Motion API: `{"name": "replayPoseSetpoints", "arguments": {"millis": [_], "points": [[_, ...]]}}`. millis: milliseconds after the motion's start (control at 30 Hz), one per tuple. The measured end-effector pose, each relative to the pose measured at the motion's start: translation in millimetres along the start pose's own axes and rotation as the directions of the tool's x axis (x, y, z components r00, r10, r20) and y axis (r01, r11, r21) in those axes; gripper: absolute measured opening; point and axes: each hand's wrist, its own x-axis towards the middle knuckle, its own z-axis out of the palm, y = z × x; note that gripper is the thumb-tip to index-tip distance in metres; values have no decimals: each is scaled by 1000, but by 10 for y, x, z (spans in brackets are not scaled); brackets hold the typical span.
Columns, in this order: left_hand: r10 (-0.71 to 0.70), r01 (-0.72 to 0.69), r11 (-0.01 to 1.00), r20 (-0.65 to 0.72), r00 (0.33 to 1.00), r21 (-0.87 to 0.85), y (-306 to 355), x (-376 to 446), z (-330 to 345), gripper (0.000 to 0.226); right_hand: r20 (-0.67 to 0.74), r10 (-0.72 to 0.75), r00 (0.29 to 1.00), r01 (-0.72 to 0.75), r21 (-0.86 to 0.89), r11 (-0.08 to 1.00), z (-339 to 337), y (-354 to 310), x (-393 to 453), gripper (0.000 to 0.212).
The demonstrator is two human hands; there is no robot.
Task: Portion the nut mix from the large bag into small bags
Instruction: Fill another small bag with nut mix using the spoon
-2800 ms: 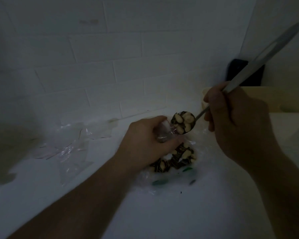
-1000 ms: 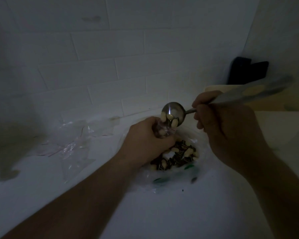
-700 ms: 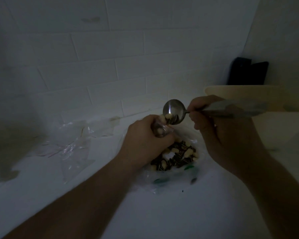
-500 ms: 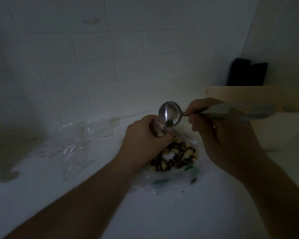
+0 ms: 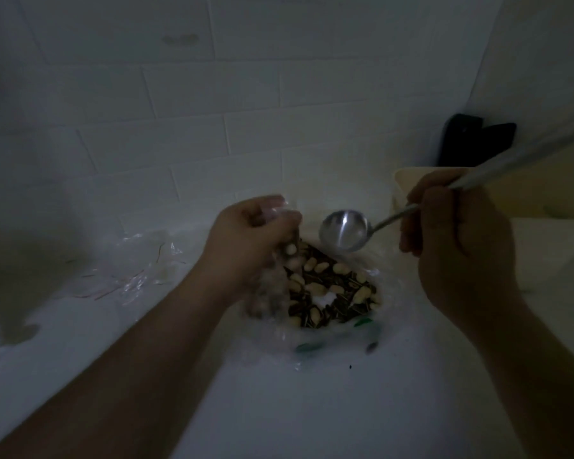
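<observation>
Fingers: the left hand [image 5: 249, 241] curls round the gathered neck of a small clear plastic bag [image 5: 272, 286], which hangs blurred beside the heap; the right hand [image 5: 458, 240] grips the long handle of a bare-bowled silver metal spoon [image 5: 343, 230].
Nut mix: pale nuts and dark striped seeds [image 5: 332, 289] lie in the large clear bag with green print [image 5: 338, 339], spread open on the white counter [image 5: 279, 409], just below the spoon.
Risk: the small bag's mouth looks pinched narrow, so I judge the next spoonful could spill past it; its thin film may also slip from the grip.
Count: two hands, one spoon, one large bag, one small bag in hand; the crumpled clear bags [image 5: 136, 270] at left are too tangled to count.
</observation>
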Motion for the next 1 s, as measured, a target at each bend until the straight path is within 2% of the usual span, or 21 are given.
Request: {"name": "replayPoseSetpoints", "arguments": {"millis": [67, 133, 200, 300, 433, 533, 633, 767, 833, 933, 967, 1000], "points": [[27, -25, 995, 19, 999, -96, 21, 22, -51, 36, 115, 36, 993, -33, -28, 999, 12, -10, -18, 27], [26, -20, 997, 74, 997, -76, 15, -15, -5, 32, 258, 99, 961, -86, -59, 995, 44, -40, -47, 32], [-4, 8, 999, 147, 989, -32, -26, -60, 59, 40, 339, 147, 929, -114, -116, 987, 77, -79, -77, 38], [-12, 16, 1000, 178, 984, -21, -50, -72, 76, 49, 322, 220, 921, -172, -168, 970, 95, -119, -78, 50], [14, -20, 999, 119, 993, 47, -25, -82, 79, 22, 277, 275, 921, -213, -234, 949, 127, -59, -59, 50], [29, -37, 995, 78, 997, 97, -41, -80, 78, 13, 230, 207, 951, -145, -262, 954, 126, -40, -49, 54], [11, -18, 992, 53, 999, 127, -51, -64, 71, 14, 273, 175, 946, -87, -309, 947, 159, -97, -59, 39], [-85, 79, 992, 61, 995, 97, -94, -24, 89, 14, 404, 177, 898, -38, -330, 943, 307, -183, -107, 16], [-102, 95, 990, 60, 993, 99, -101, -11, 97, 23, 426, 161, 890, -42, -275, 961, 390, -193, -157, 12], [-79, 73, 993, 66, 995, 97, -114, 10, 92, 7, 389, 119, 914, -26, -235, 972, 483, -135, -219, 10], [-85, 80, 993, 53, 995, 88, -114, 14, 100, 10, 373, 130, 919, -48, -220, 974, 501, -109, -237, 12], [-93, 89, 993, 51, 994, 73, -110, 14, 107, 25, 359, 153, 921, -86, -195, 977, 515, -83, -257, 15]]}}
